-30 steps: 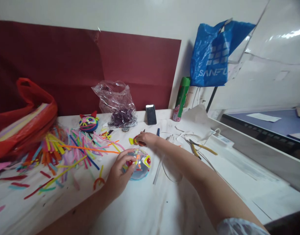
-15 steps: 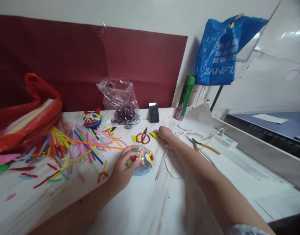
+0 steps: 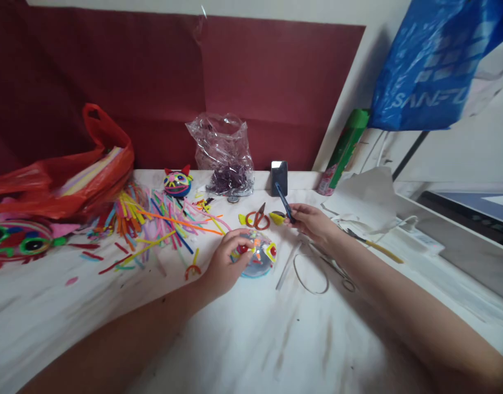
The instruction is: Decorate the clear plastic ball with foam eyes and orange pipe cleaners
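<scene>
My left hand (image 3: 224, 262) is curled over a small round craft face (image 3: 257, 257) decorated with coloured strips and red dots, which rests on the white table (image 3: 251, 339). My right hand (image 3: 312, 221) is closed on a thin blue stick-like tool (image 3: 283, 201), lifted a little above the table. Just left of that hand lie a yellow scrap (image 3: 276, 218) and red-handled scissors (image 3: 258, 218). A wire loop (image 3: 311, 273) lies beside my right forearm.
Many coloured pipe-cleaner pieces (image 3: 161, 221) are strewn at centre left, with a red bag (image 3: 66, 172) of more behind them. A cat-face ball (image 3: 177, 181), a clear bag (image 3: 226, 156), a phone (image 3: 278, 176), a green can (image 3: 343, 153) and yellow-handled pliers (image 3: 374, 246) are further back and right.
My right hand left the scissors, moved right and picked up the blue tool, now raised off the table. My left hand stayed on the craft face. The camera moved closer and to the left.
</scene>
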`<action>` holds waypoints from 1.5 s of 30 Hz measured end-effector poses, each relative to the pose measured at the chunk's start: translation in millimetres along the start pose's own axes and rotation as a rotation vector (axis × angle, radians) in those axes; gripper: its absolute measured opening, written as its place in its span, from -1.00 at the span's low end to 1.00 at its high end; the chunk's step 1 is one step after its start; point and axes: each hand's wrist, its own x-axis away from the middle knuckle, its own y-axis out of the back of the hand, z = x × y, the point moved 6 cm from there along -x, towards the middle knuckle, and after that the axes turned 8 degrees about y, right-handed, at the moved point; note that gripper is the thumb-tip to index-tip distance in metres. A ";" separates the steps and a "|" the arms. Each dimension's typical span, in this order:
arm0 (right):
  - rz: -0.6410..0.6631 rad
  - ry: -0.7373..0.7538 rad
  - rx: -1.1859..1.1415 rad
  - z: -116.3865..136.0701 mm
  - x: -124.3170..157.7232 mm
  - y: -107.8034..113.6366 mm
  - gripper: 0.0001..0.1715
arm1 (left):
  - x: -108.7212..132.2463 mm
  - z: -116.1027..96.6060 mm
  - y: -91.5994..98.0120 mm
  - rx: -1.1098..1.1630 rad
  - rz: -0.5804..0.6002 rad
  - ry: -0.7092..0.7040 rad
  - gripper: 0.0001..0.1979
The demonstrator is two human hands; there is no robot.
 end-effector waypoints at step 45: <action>0.232 0.316 0.341 36.0 95.4 -12.3 -0.61 | 2.2 -11.7 -4.8 -0.048 -0.009 -0.046 -0.92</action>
